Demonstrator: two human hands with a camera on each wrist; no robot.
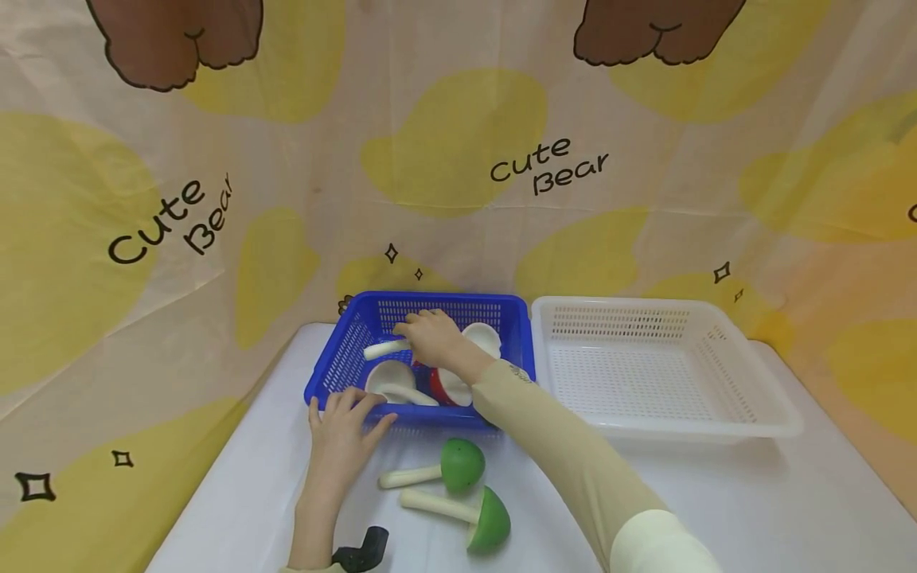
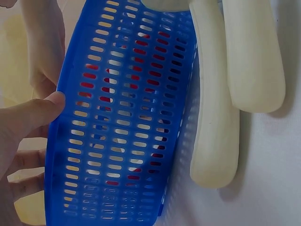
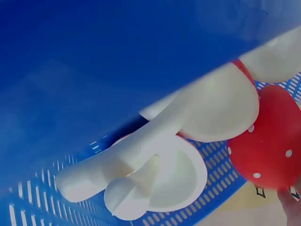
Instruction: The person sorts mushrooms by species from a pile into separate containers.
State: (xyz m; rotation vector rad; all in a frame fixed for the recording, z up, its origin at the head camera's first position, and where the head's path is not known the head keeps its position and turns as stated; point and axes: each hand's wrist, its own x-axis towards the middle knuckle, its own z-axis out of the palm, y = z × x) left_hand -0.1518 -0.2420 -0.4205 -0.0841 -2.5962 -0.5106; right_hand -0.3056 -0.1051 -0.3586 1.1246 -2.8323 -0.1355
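My left hand (image 1: 340, 434) holds the near rim of the blue basket (image 1: 444, 298), thumb on the outer side and fingers over the edge. My right hand (image 1: 433, 338) reaches inside the basket. In the right wrist view its fingertips (image 3: 290, 207) are at the red, white-dotted cap of a toy mushroom (image 3: 268, 146), which it grips; a pale stem sticks out left of the hand in the head view. Beneath lie several more toy mushrooms, among them one with its pale underside up (image 1: 390, 376) and a red-edged one (image 1: 453, 388).
Two green-capped toy mushrooms lie on the white table in front of the basket, one nearer it (image 1: 462, 464) and one closer to me (image 1: 491, 521). A white basket (image 1: 673, 430) stands right beside the blue one. Behind both hangs a printed cloth (image 1: 444, 175).
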